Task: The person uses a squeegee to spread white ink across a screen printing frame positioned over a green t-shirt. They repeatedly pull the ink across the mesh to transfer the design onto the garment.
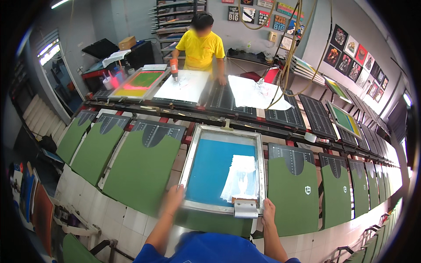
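A metal-edged screen printing frame (pixel 191 152) with blue mesh lies in front of me, over a board with green cloth. My left hand (pixel 174 196) is closed round its lower left side. On the lower right corner, my right hand (pixel 268 209) grips the same frame. A squeegee (pixel 245 208) with a metal holder rests across the frame's near bar, at the right. Above it a white layer (pixel 242 175) covers part of the mesh; whether it is paper, tape or ink I cannot tell. The frame's far bar meets a metal clamp (pixel 227 124) on the rail.
Boards with green cloth pieces (pixel 136 171) line both sides. Across the rail, a person in a yellow shirt (pixel 200 49) holds an orange heat gun (pixel 174 69) over white cloth (pixel 183 86). Cables (pixel 287 57) hang at the right. Another screen (pixel 139 83) lies far left.
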Demonstrator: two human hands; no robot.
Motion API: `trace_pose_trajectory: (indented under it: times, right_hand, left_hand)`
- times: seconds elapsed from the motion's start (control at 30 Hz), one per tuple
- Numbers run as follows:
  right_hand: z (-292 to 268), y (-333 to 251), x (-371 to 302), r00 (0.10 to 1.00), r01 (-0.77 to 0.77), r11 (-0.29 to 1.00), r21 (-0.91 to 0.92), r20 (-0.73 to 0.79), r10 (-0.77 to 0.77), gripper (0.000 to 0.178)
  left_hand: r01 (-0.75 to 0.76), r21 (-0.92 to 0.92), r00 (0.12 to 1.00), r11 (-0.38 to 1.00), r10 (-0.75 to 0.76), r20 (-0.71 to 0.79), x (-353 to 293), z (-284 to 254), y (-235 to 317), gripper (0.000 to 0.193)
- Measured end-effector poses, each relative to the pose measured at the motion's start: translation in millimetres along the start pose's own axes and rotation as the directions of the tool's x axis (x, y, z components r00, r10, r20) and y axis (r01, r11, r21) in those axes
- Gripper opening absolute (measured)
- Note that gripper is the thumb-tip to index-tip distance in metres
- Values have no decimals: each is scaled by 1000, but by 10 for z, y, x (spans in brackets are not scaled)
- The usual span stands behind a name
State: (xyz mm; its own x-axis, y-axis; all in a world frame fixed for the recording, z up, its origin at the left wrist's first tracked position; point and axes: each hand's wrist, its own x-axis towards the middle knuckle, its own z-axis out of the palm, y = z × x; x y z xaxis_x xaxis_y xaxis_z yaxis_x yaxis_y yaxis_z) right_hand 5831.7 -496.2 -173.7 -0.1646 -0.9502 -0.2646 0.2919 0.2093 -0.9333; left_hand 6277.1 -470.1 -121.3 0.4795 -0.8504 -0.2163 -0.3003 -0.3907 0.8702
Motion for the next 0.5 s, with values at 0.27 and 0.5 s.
trace_pose_trajectory:
  times: [0.27, 0.5]
  right_hand:
    - [185, 31, -9, 994, 23, 999, -35, -103, -27, 29]
    - [394, -71, -113, 976, -4, 999, -40, -217, -5, 26]
  left_hand:
    - [-10, -98, 987, 995, 25, 160, 137, -219, 123, 39]
    - [120, -379, 993, 918, -112, 42, 245, -129, -82, 41]
